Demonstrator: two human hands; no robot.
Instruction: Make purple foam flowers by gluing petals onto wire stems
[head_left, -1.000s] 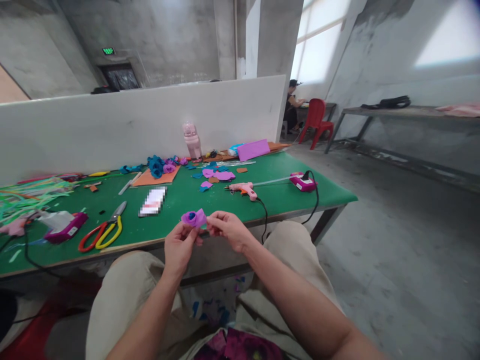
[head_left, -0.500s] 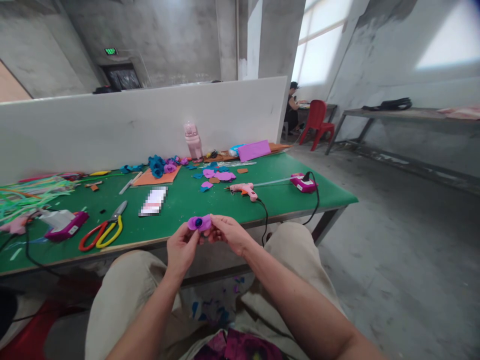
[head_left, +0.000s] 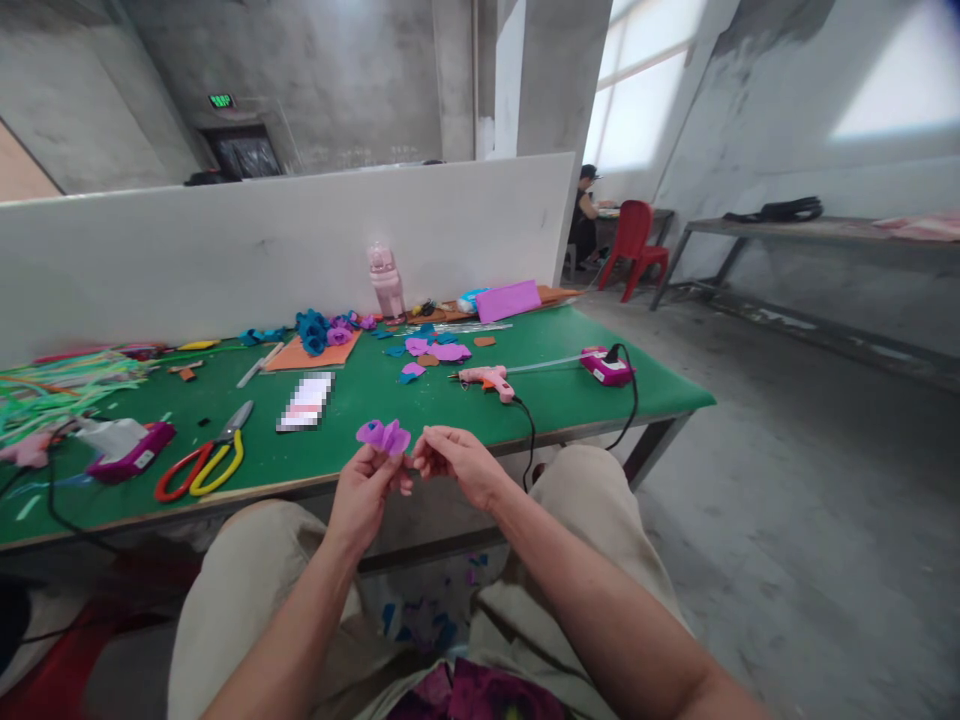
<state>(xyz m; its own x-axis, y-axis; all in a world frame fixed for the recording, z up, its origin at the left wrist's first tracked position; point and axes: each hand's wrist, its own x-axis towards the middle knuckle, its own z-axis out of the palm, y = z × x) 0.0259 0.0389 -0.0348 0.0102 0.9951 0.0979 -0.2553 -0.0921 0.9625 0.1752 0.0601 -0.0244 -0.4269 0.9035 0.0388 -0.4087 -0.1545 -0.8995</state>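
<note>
A purple crepe-paper flower with a dark blue centre is pinched in my left hand, just off the table's front edge. Its petals stand up above the fingertips, tilted to the left. My right hand is close on the right, a small gap from the petals. Its fingers are curled in toward the thumb, and whatever may be between them is hidden. Behind the hands, cut paper petals in purple, blue and brown lie scattered. A pink glue gun rests on the green tabletop to the right.
Scissors with red and yellow handles and a phone lie to the left. Finished flowers sit on orange paper. A pink bottle stands by the white partition. The glue gun's cord hangs over the edge.
My right hand has come off the petal it was touching. The flower has turned in my left hand, tipping left and showing its petals' side instead of its centre.
</note>
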